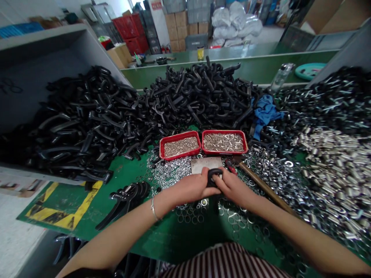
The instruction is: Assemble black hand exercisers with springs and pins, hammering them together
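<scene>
In front of my body, both hands meet at a black curved handle (213, 172) with a hooked end. My left hand (194, 187) is closed around its left side, thumb along the lower part. From the right, my right hand (232, 187) has its fingers closed at the hook, where a small shiny metal piece (219, 176) shows by the fingertips. Part of the handle is hidden by my fingers, and its dark lower end points toward me. Just beyond the hands lies a flat metal plate (204, 163).
Two red trays (180, 156) of small metal pins stand behind the plate. A wooden-handled hammer (265, 186) lies at the right, among loose rings and a heap of metal sleeves (342, 173). Black handles (197, 92) are piled behind and left; several more (127, 199) lie nearer.
</scene>
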A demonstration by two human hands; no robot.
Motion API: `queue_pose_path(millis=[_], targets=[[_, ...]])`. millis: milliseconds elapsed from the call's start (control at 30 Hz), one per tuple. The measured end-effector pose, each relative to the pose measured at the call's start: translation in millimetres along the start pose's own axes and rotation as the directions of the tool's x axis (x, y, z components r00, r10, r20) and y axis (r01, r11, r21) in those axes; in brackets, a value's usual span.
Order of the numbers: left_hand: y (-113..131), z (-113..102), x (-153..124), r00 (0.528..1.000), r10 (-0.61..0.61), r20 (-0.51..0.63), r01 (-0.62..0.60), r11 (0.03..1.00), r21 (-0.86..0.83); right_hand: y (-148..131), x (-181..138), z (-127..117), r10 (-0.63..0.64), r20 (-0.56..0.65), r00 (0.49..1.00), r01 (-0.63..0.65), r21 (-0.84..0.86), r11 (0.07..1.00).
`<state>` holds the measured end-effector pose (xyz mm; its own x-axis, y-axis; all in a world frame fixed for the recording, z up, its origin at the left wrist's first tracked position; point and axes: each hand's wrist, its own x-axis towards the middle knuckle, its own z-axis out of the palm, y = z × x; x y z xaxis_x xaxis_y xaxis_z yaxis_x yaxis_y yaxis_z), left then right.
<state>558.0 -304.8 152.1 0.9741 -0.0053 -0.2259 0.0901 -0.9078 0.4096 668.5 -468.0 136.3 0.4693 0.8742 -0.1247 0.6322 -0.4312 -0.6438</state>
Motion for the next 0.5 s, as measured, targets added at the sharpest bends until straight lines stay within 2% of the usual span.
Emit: queue_pose_path(millis=[100,200,267,333,400,500], targets=[[-23,6,28,0.996,-0.062,0.059,0.058,0.997,0.053,22,37,-9,-0.052,-0.019,0.998,0.048,-0.177,0.983],[-32,6,48,0.997,-0.073,-0.006,0.073,0.98,0.183,51,73,-37,-0.183,-0.184,0.966,0.113,-0.335,0.935],[-32,-4,60,0.998,-0.042,-0.049,0.053,0.965,0.258,69,91,-57,-0.219,-0.226,0.949,0.1,-0.442,0.891],[-32,-21,77,0.992,-0.027,-0.127,0.065,0.949,0.308,80,105,-68,-0.239,-0.205,0.949,0.098,-0.529,0.843],[-34,-36,100,0.975,-0.006,-0.224,0.086,0.933,0.35,83,117,-69,-0.259,-0.15,0.954,0.125,-0.586,0.8],[-38,-45,137,0.968,0.046,-0.246,0.066,0.902,0.426,77,132,-59,-0.263,-0.104,0.959,0.138,-0.639,0.756]])
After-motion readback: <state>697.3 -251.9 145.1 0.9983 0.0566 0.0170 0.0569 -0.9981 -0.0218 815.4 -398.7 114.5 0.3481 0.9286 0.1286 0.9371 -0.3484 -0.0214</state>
